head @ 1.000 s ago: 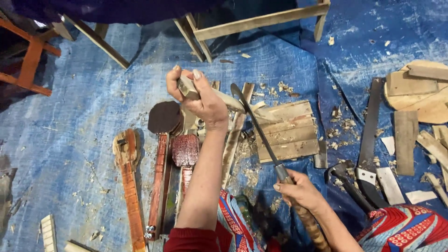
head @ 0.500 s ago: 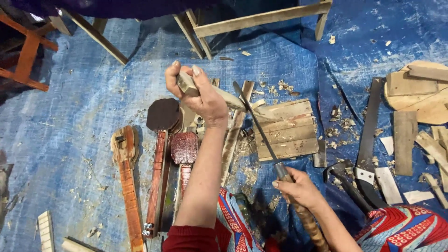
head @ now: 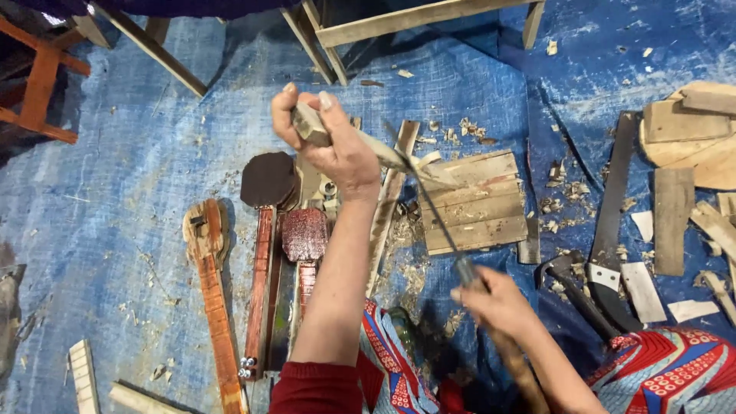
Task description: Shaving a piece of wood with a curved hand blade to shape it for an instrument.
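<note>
Wood stick (head: 383, 153) sat clamped in your left hand (head: 337, 149), raised above the plank block (head: 471, 203). Your right hand (head: 498, 303) gripped a long blade (head: 425, 195) whose edge met the stick over the blue tarp (head: 138, 153).

No packages, labels, signs, screens visible.

You're over a wrinkled blue plastic tarp (head: 130, 153) littered with pale wood shavings (head: 468, 126). At twelve o'clock stands a bare wooden frame of pale slats (head: 414, 19); at ten o'clock, an orange-painted wooden stool (head: 38, 84). Light falls evenly, soft shadows.
</note>
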